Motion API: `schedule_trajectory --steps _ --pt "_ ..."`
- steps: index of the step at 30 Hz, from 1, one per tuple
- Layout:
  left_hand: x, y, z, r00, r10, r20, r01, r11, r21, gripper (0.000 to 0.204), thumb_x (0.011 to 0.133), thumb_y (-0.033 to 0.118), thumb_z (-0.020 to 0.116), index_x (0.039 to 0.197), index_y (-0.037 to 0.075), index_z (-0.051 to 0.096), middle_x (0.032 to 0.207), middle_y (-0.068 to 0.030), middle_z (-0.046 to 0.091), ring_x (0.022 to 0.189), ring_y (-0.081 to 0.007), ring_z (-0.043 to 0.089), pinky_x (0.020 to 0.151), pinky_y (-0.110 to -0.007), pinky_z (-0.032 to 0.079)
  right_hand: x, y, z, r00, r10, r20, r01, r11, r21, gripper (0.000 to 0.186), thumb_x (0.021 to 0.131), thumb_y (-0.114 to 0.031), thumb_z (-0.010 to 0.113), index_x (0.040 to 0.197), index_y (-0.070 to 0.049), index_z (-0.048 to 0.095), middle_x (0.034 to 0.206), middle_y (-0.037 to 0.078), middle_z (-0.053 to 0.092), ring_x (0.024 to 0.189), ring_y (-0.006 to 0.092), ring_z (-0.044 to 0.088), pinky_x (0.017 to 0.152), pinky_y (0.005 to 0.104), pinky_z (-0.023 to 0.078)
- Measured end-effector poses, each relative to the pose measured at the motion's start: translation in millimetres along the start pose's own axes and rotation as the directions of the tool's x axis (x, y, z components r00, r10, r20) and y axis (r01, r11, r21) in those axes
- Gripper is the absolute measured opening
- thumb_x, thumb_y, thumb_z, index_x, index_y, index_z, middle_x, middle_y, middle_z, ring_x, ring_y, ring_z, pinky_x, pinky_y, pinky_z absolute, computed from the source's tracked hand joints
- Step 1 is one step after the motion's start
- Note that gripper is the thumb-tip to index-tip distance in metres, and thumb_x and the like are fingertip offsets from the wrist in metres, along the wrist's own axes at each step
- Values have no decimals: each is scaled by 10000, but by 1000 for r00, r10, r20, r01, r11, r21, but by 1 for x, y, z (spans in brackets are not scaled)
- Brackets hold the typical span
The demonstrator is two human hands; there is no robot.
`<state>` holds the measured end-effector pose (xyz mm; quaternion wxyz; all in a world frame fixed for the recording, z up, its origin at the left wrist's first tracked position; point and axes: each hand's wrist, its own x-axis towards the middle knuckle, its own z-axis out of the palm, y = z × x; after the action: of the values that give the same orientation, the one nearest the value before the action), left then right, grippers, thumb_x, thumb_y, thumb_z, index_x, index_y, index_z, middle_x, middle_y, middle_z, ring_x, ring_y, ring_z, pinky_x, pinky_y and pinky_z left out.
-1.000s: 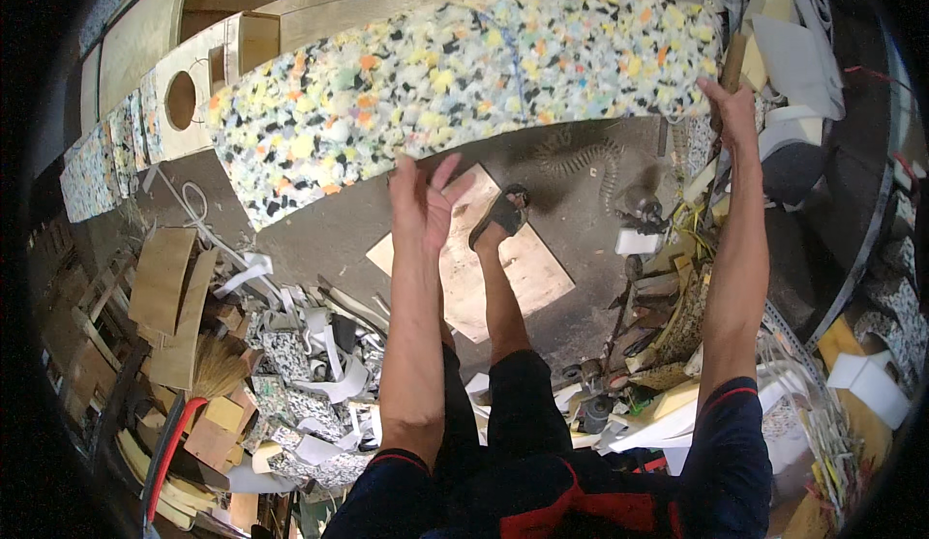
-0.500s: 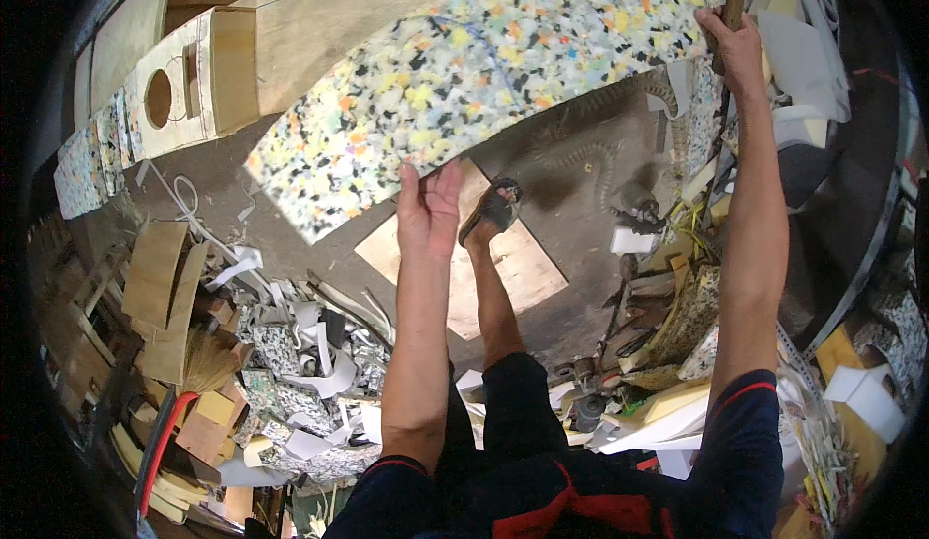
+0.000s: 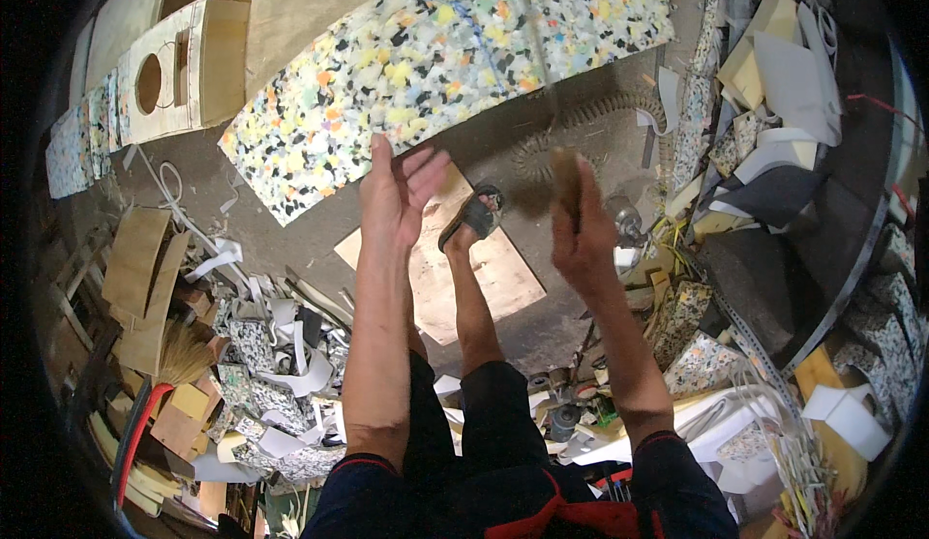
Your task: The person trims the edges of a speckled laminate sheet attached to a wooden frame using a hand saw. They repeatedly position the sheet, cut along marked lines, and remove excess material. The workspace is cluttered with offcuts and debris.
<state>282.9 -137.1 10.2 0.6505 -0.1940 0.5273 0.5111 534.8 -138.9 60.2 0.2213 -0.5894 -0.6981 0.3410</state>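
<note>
The foam sheet (image 3: pixel 387 84) overlaps a panel's near edge, long axis rising rightward. I see it just beyond the left hand (image 3: pixel 392 200), thumb and fingers apart; the right hand (image 3: pixel 586 244), farther, clasps a blurred handle (image 3: pixel 567 173).

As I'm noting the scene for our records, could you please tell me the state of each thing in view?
Foam sheet: spread out, marked in blue.
Left hand: open, at the foam sheet's lower edge.
Right hand: closed around a wooden-handled tool.
Wooden-handled tool: held, blurred.
Wooden board: flat on the floor.
Sandal: worn, partly over the board.
Ribbed hose: curved, on the floor.
</note>
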Motion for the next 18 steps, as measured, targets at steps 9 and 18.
schedule_trajectory --steps 9,18 --pt "40 42 78 45 563 825 -427 -736 526 463 974 260 614 1375 40 546 1381 -196 588 1293 -432 524 1092 -583 380 2 15 2 983 -120 137 134 987 -94 683 971 -31 591 1586 -106 303 1201 230 648 959 414 681 755 432 555" --pt "83 31 80 321 461 827 -319 -769 553 585 1023 341 423 1536 64 384 1608 -174 342 1485 -436 276 1158 -680 216 -7 27 8 979 -115 170 145 973 -177 692 960 -9 605 1582 -141 332 1110 205 661 895 391 670 713 432 541"
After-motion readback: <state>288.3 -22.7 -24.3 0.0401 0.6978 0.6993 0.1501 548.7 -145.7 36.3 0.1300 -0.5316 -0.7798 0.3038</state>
